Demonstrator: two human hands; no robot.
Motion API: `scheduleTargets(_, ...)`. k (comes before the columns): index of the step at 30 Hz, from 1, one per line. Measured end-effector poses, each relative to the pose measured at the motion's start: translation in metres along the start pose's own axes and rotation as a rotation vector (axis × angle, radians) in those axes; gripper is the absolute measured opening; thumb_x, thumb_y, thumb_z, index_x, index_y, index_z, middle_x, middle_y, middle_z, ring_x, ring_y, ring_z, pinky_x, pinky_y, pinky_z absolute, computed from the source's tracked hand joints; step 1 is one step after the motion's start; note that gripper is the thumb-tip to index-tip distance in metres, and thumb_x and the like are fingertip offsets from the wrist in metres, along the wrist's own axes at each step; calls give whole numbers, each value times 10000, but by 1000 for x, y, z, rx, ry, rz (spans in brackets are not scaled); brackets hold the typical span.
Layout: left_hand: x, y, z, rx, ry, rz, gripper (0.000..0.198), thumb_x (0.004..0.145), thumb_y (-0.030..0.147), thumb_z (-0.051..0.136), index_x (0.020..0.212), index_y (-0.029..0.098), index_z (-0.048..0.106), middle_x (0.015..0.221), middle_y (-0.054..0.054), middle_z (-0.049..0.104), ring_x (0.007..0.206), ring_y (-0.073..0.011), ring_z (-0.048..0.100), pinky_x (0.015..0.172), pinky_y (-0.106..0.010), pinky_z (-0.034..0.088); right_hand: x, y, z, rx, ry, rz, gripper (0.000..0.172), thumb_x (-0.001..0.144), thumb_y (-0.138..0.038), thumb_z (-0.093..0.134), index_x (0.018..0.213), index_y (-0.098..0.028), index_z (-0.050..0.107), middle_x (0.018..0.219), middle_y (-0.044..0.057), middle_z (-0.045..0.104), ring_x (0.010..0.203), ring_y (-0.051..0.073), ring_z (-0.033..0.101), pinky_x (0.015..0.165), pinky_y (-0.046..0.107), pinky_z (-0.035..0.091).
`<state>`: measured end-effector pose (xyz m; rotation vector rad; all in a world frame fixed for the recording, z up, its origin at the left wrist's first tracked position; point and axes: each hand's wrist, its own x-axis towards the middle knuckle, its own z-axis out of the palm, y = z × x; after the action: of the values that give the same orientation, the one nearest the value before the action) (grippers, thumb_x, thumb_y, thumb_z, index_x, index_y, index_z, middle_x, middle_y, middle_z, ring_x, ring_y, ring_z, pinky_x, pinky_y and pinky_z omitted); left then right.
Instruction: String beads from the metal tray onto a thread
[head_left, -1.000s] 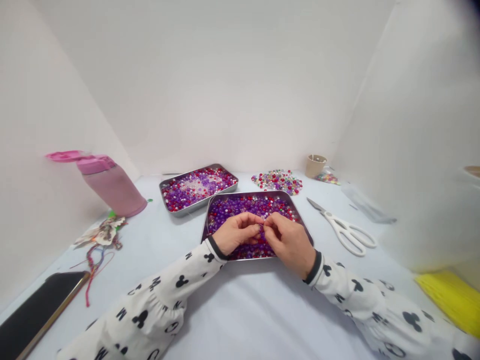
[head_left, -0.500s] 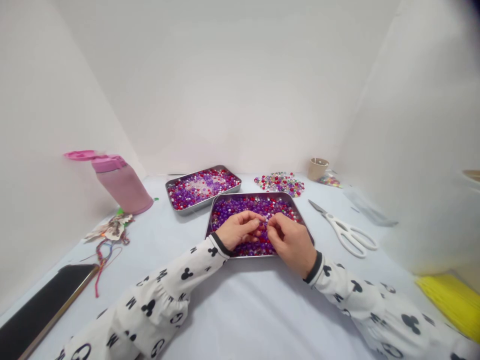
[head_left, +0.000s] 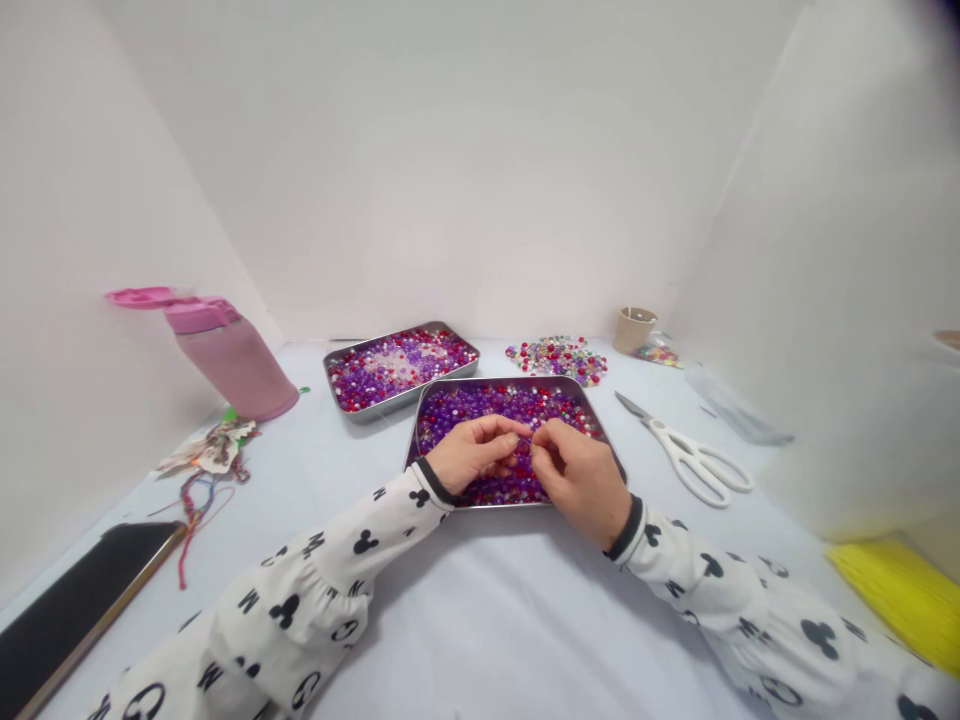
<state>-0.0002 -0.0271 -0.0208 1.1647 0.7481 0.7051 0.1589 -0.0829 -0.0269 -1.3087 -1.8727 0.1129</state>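
My left hand (head_left: 475, 456) and my right hand (head_left: 583, 478) meet fingertip to fingertip over the front metal tray (head_left: 517, 507), which is full of purple, red and clear beads (head_left: 480, 402). Both hands are closed in a pinch. What sits between the fingertips is too small to make out. A thin clear thread (head_left: 418, 432) curves at the tray's left side, near my left hand; its far end is hidden.
Behind stand a second bead tray (head_left: 386, 412), a loose bead pile (head_left: 559, 360) and a paper cup (head_left: 634, 330). White-handled scissors (head_left: 694, 455) and a yellow bundle (head_left: 896, 600) lie right. Left are a pink bottle (head_left: 236, 365), tangled cords (head_left: 196, 510) and a phone (head_left: 82, 610).
The view has shifted slightly, so most things sit a little higher and farther left. My hands keep nearly the same pinch over the tray, with fingertips close together.
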Motion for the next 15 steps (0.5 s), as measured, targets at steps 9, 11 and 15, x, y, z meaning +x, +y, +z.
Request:
scheduleTargets(9, 0, 1, 0, -7, 9, 10, 362, 617, 344, 740, 897, 143, 628, 655, 8, 570, 603, -74, 533, 579, -197, 437, -1, -1, -1, -10, -18, -6, 99, 800, -138, 445, 731, -195, 489, 614, -30, 514, 545, 104, 482, 546, 209, 344)
scheduleTargets(11, 0, 1, 0, -21, 13, 10, 366, 617, 339, 742, 903, 145, 623, 670, 7, 573, 603, -74, 536, 578, -198, 436, -1, 0, -1, -7, -16, -7, 101, 802, -139, 440, 733, -195, 490, 614, -29, 515, 541, 104, 480, 540, 208, 344)
scheduleTargets(15, 0, 0, 0, -28, 13, 8, 359, 613, 338, 745, 885, 144, 614, 660, 11, 568, 598, -75, 538, 575, -200, 436, -1, 0, -1, -15, -10, -12, 100, 800, -145, 441, 731, -196, 492, 607, -27, 518, 532, 105, 479, 532, 209, 344)
